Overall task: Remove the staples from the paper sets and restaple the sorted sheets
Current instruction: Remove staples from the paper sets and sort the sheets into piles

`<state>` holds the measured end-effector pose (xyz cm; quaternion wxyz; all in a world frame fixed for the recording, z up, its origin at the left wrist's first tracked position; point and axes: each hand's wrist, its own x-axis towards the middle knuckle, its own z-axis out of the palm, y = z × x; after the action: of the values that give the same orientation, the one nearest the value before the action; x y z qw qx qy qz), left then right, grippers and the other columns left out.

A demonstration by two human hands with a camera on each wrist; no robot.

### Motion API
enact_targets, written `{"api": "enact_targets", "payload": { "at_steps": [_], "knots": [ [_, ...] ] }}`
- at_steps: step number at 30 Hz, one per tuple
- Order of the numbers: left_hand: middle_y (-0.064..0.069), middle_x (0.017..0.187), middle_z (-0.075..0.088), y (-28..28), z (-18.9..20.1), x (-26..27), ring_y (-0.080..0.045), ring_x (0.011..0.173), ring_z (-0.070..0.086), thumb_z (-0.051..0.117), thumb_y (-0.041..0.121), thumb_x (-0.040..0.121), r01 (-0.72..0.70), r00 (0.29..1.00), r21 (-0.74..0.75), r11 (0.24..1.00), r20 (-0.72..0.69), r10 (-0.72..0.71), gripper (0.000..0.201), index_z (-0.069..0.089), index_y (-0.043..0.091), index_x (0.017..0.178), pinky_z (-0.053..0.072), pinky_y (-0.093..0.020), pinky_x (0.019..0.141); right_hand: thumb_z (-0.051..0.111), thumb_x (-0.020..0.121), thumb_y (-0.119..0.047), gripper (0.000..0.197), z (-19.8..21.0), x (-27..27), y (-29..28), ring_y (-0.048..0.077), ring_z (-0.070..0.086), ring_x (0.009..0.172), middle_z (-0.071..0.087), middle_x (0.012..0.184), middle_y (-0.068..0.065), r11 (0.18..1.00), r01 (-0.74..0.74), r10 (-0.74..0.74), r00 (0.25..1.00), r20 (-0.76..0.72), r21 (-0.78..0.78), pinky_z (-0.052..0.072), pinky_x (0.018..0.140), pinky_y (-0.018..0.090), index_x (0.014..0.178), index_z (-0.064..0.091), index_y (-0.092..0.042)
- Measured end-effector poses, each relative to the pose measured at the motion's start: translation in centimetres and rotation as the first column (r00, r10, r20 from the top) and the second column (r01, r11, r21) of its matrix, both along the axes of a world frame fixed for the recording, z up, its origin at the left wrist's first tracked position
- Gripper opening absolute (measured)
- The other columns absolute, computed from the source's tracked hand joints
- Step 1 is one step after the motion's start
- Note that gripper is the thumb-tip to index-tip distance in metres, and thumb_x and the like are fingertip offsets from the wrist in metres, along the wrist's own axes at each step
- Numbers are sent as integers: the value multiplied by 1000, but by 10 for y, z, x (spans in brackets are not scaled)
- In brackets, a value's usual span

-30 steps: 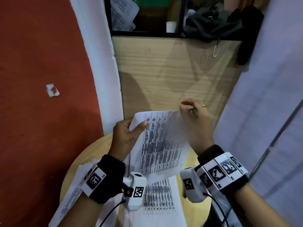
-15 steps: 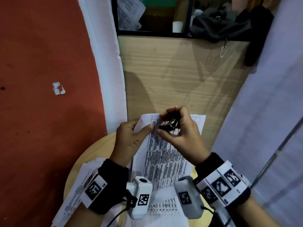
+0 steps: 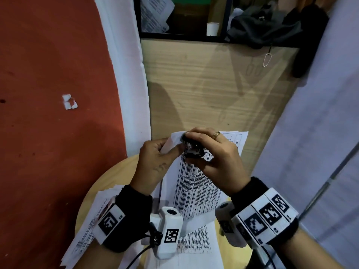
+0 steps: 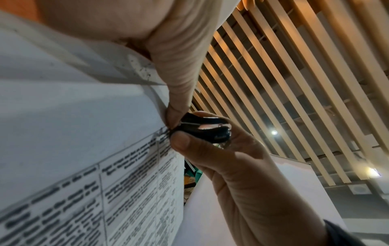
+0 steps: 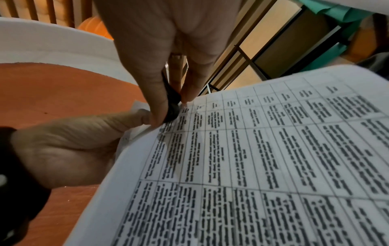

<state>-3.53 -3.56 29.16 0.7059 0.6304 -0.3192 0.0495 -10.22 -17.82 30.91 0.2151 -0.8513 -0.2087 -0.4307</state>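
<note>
A stapled set of printed table sheets [image 3: 196, 183] is held up above the round table. My left hand [image 3: 155, 162] pinches its top left corner, with the upper sheet folded back [image 3: 172, 141]. A small black staple remover [image 3: 193, 150] is squeezed between thumb and fingers of my right hand [image 3: 213, 160], its jaws set against that corner. The left wrist view shows the staple remover [image 4: 202, 126] touching the paper set [image 4: 130, 166] right beside my left thumb. In the right wrist view the staple remover [image 5: 171, 103] meets the paper set [image 5: 252, 158] at its corner. The staple itself is hidden.
More printed sheets [image 3: 194, 243] lie on the round wooden table [image 3: 116, 173], with another pile [image 3: 85, 228] at its left edge. A wooden cabinet panel [image 3: 213, 90] stands close behind, an orange wall [image 3: 48, 74] to the left and a white panel [image 3: 320, 133] to the right.
My right hand has brought the staple remover from the sheet's upper right across to the top left corner beside my left thumb. The left hand kept its pinch on that corner.
</note>
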Motion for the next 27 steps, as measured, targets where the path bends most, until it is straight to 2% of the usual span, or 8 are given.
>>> {"api": "enact_targets", "payload": {
  "at_steps": [4, 8, 13, 18, 20, 22, 24, 27],
  "knots": [
    [-4, 90, 74, 1, 2, -1, -11, 82, 65, 68, 34, 70, -19, 1000, 10, 1000, 13, 19, 21, 73, 25, 89, 53, -31, 77, 75, 73, -11, 38, 1, 2, -1, 27, 62, 99, 65, 109, 10, 1000, -1, 1, 1000, 23, -9, 48, 86, 34, 108, 66, -1],
    [-18, 93, 73, 1, 1, 1, -18, 83, 64, 73, 36, 74, -45, 998, 27, 999, 45, 43, 25, 75, 16, 89, 54, -46, 80, 75, 72, -11, 35, 1, 2, -1, 26, 62, 97, 66, 106, 10, 1000, 2, -2, 1000, 31, -12, 48, 84, 34, 106, 67, -2],
    [-15, 91, 73, 0, 0, 3, -26, 85, 69, 68, 49, 69, -84, 991, 36, 996, 104, 80, 37, 73, 21, 93, 54, -49, 78, 74, 74, -13, 34, 1, 2, -1, 26, 63, 97, 66, 106, 9, 1000, 3, -3, 1000, 28, -19, 49, 82, 37, 106, 68, -3],
    [-4, 70, 65, 1, 0, 4, -10, 68, 53, 68, 50, 70, -99, 989, 39, 994, 117, 94, 34, 72, 19, 82, 51, -43, 64, 73, 75, -13, 32, 1, 3, -1, 26, 62, 97, 66, 106, 9, 1000, 9, -8, 1000, 26, -29, 49, 82, 36, 105, 67, -3],
    [12, 63, 57, 1, 1, 4, -3, 65, 48, 72, 45, 73, -93, 990, 43, 995, 106, 88, 27, 72, 18, 72, 43, -29, 58, 74, 75, -11, 32, 2, 4, -2, 26, 62, 97, 66, 105, 9, 1000, 6, -6, 1000, 25, -29, 48, 83, 34, 105, 67, -3],
    [22, 58, 54, 2, 3, 2, 5, 61, 45, 73, 36, 77, -63, 993, 46, 997, 103, 58, 12, 72, 26, 71, 39, -18, 57, 74, 74, -10, 30, 2, 4, -3, 27, 63, 96, 66, 104, 9, 1000, 0, 1, 1000, 30, -30, 48, 83, 33, 103, 68, -3],
    [23, 58, 53, 3, 4, 1, 8, 59, 44, 69, 32, 77, -27, 995, 34, 999, 97, 23, 9, 71, 25, 72, 37, -13, 56, 75, 74, -11, 29, 2, 4, -3, 26, 63, 94, 66, 102, 9, 1000, -6, 7, 999, 36, -29, 48, 82, 32, 101, 68, -3],
    [7, 72, 52, 4, 2, 5, -6, 69, 45, 72, 41, 75, 7, 995, 21, 1000, 95, -9, 37, 71, 4, 79, 37, -24, 63, 75, 74, -11, 26, 4, 2, -3, 25, 63, 89, 67, 98, 7, 1000, -20, 21, 998, 56, -8, 48, 79, 30, 98, 69, -3]
  ]
}}
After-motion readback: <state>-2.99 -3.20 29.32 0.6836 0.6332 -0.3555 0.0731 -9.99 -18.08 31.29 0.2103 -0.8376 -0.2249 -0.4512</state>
